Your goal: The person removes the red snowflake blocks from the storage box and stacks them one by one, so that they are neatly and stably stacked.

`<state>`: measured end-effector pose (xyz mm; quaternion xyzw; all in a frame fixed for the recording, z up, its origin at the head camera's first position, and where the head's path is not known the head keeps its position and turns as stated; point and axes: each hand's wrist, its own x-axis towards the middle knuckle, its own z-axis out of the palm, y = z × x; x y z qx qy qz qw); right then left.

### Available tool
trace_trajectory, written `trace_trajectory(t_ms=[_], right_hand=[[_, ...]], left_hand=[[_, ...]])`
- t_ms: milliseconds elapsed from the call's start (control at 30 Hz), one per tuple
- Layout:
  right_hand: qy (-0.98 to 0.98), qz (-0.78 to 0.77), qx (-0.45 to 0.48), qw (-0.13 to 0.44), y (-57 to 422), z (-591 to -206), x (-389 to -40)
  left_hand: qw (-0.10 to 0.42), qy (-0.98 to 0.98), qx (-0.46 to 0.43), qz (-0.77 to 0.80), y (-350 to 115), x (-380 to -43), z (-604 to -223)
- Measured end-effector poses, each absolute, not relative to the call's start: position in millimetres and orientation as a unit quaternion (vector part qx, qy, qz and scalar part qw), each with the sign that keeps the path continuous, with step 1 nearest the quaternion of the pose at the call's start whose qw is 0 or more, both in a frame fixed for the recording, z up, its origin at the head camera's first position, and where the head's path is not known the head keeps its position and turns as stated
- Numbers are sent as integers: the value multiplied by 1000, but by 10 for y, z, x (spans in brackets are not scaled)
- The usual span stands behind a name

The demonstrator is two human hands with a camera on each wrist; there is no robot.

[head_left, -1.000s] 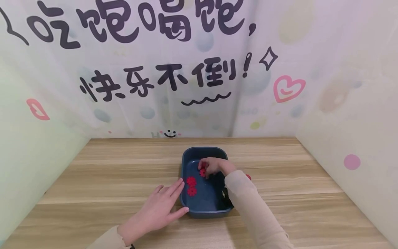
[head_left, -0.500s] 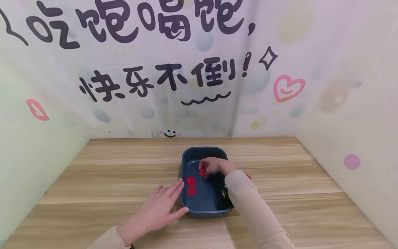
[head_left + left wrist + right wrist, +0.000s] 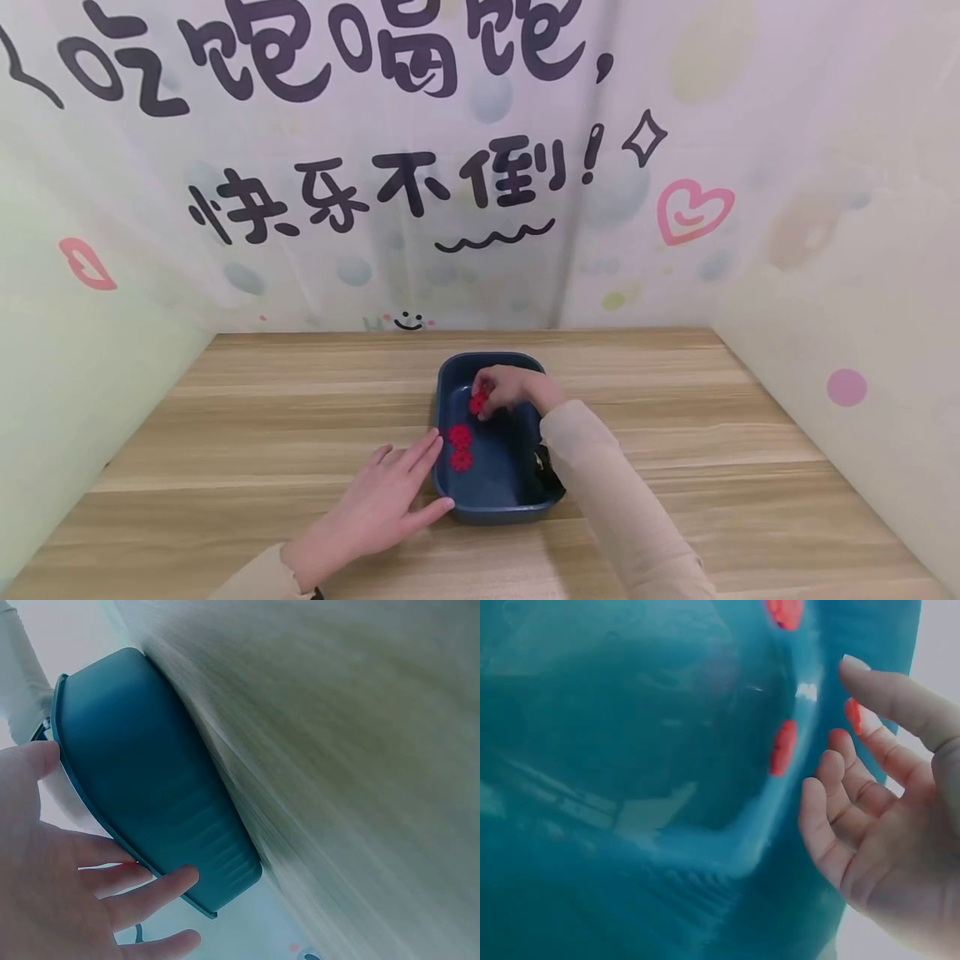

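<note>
A dark blue rectangular basin (image 3: pixel 491 507) stands on the table. Two red flower-shaped pieces (image 3: pixel 461 447) lie near its left inner side, one behind the other. My left hand (image 3: pixel 386 500) rests against the left rim, fingers straight, thumb at the front corner; the left wrist view shows that hand (image 3: pixel 82 892) along the rim. Inside the basin's far half, my right hand (image 3: pixel 506 390) pinches another red flower-shaped piece (image 3: pixel 477 404). From the right wrist, the piece shows as a red edge by the index fingertip. More red behind the fingers is mostly hidden.
The wood-grain table (image 3: pixel 285 417) spreads around the basin. A printed cloth (image 3: pixel 405 275) hangs behind it, with pale walls at both sides. Under the right sleeve (image 3: pixel 600 475), a black object (image 3: pixel 546 471) shows partly at the basin's right side.
My right hand has shifted left and toward the far end, carrying the red piece with it. A red piece seen beyond the right sleeve is now out of sight. My left hand stays put.
</note>
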<state>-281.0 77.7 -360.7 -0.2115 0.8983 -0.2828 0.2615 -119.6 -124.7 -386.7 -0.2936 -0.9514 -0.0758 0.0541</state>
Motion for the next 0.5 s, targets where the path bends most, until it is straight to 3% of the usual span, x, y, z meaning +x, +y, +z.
trace_trajectory(t_ms=[500], right_hand=[[906,-257,-251,225,857,-3303,-2797]], left_hand=[[82,-948,-301,-70,-1248,-1206,-3886]])
